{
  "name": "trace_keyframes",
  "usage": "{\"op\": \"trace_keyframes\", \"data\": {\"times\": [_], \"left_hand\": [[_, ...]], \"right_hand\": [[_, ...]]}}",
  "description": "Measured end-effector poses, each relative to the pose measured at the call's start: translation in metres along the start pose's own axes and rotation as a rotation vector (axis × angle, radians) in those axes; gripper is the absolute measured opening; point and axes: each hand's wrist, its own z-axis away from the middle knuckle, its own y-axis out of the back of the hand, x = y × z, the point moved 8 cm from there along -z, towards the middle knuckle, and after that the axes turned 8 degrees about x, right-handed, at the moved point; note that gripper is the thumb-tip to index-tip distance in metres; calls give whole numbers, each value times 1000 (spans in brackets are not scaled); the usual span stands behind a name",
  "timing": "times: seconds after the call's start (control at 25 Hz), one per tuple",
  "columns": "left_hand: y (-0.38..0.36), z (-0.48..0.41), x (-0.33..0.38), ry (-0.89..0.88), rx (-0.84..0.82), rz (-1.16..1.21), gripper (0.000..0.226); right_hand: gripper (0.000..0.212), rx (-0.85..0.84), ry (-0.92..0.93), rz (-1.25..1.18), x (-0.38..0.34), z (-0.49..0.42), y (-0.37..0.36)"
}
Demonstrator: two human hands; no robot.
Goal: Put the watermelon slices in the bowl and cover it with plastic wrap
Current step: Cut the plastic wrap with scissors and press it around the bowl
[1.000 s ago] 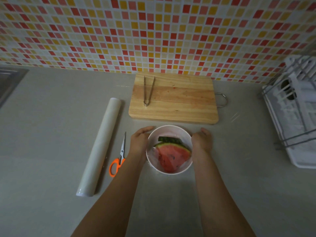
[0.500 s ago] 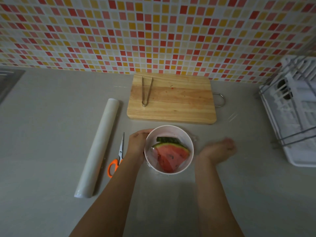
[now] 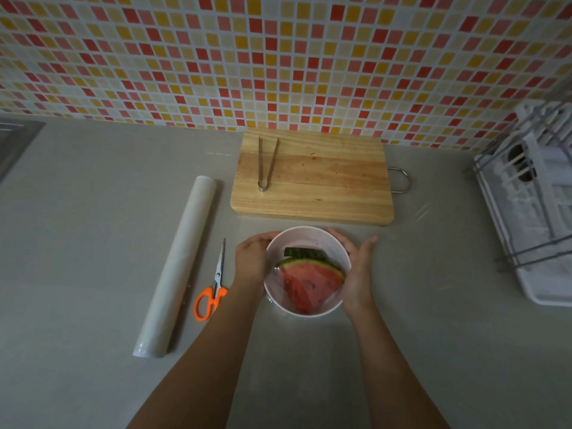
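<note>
A white bowl (image 3: 305, 238) stands on the grey counter in front of the cutting board. Watermelon slices (image 3: 309, 281) lie inside it, red flesh up, a green rind behind. A thin clear film of plastic wrap seems to lie over the bowl; it is faint. My left hand (image 3: 252, 263) cups the bowl's left side. My right hand (image 3: 357, 272) presses against its right side, fingers curled round the rim. The roll of plastic wrap (image 3: 178, 264) lies to the left on the counter.
Orange-handled scissors (image 3: 212, 292) lie between the roll and the bowl. A wooden cutting board (image 3: 312, 178) with metal tongs (image 3: 267, 164) sits behind the bowl. A white dish rack (image 3: 532, 205) stands at the right edge. A sink corner (image 3: 12, 140) shows at far left.
My right hand swung out to the right of the bowl half a second ago and has come back against the bowl's right side. My left hand stayed on the bowl.
</note>
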Motion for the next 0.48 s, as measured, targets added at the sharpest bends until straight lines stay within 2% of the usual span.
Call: {"op": "trace_keyframes", "data": {"times": [0.24,0.48], "left_hand": [[2,-2,-5,-13,4,-14,32],[3,-1,-2,-38,5,-20,32]], "right_hand": [[81,108,-81,283,8,-8,10],[75,522,-64,440,-3,7,33]]}}
